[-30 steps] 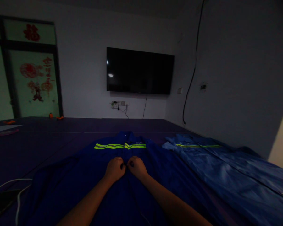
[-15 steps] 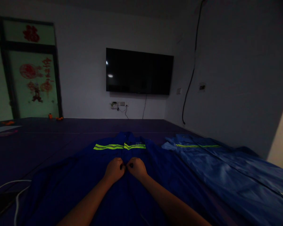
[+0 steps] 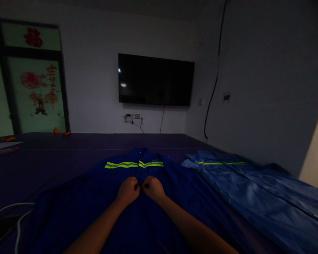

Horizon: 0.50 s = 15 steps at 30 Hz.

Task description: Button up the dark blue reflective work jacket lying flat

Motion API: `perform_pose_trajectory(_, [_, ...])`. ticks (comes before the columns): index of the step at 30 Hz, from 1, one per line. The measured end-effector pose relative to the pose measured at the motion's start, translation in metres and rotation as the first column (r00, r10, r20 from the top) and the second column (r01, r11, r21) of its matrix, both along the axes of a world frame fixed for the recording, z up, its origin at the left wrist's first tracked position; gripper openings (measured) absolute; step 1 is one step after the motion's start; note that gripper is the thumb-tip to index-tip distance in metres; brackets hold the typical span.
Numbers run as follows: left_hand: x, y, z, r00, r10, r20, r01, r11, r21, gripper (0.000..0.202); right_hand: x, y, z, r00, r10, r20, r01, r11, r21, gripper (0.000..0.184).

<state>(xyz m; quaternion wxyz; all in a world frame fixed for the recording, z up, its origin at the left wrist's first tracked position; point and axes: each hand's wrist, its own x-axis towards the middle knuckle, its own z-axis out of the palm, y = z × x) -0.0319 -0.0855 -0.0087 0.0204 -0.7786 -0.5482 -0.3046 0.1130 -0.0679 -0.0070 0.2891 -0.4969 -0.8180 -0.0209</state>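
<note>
A dark blue work jacket lies spread out in front of me, collar at the far end, with yellow-green reflective strips across the chest. Below those strips, my left hand is closed in a pinch on the jacket's front opening. Close beside it, my right hand pinches the same front opening from the other side. The fingertips almost meet, and the bit of cloth or fastener between them is too dark and small to make out.
A lighter blue garment with a thin yellow-green strip lies to the right. White cable curves at the lower left. Small orange objects rest by the glass door at the far left. A television hangs on the far wall.
Both hands keep their pinch at the same place on the jacket front. The view has shifted very slightly; nothing else has visibly moved.
</note>
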Motion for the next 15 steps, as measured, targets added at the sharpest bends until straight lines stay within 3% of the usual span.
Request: perform_pose_trajectory(15, [0.0000,-0.0004,-0.0003,1.000,-0.008,-0.026,0.008,1.000,0.004,0.012,-0.0003,-0.0043,0.0019,1.000,-0.013,-0.001,0.013,1.000,0.000,0.019])
